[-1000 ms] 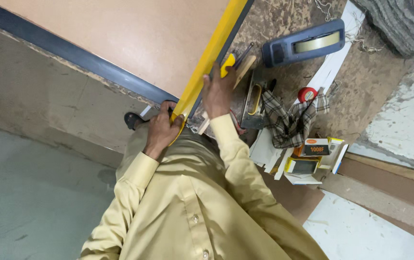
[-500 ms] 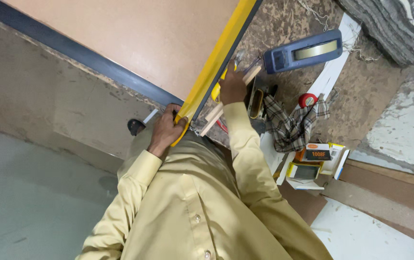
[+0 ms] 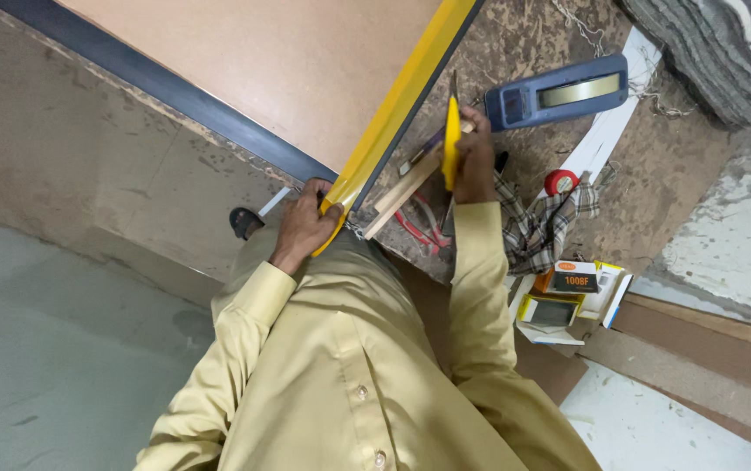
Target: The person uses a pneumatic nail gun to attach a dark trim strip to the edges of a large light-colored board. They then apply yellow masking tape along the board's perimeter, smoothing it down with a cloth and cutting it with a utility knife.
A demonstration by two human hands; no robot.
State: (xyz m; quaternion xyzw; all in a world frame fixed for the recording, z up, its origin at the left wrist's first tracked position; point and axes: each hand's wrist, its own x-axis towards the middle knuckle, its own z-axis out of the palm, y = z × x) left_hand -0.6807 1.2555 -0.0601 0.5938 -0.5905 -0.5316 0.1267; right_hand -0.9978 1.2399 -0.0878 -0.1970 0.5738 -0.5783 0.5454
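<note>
Your left hand (image 3: 305, 225), at the centre of the frame, is closed around the lower end of a long yellow strip (image 3: 397, 109), fingers curled over it where it meets the corner of the orange-brown board (image 3: 279, 70). The strip runs from that grip up along the board's edge to the top of the frame, right of centre. Your right hand (image 3: 476, 161), just right of centre, is wrapped around a yellow utility knife (image 3: 452, 144), which stands nearly upright in the picture with its tip toward the top edge. The knife sits just beside the strip, apart from it; whether the blade touches anything you cannot tell.

Under the right hand a pale wooden stick (image 3: 406, 187) lies slanted on the speckled tabletop (image 3: 524, 44), with something red-handled (image 3: 419, 228) partly hidden below it. To the upper right lies a blue tape dispenser (image 3: 558, 92). Right of the hand sit a checked cloth (image 3: 539, 228) and a small red round thing (image 3: 559, 182); below them are small cartons in orange, yellow and white (image 3: 572, 296). Your tan shirt sleeves (image 3: 480, 288) fill the lower middle, over a grey floor (image 3: 52, 349) at the left.
</note>
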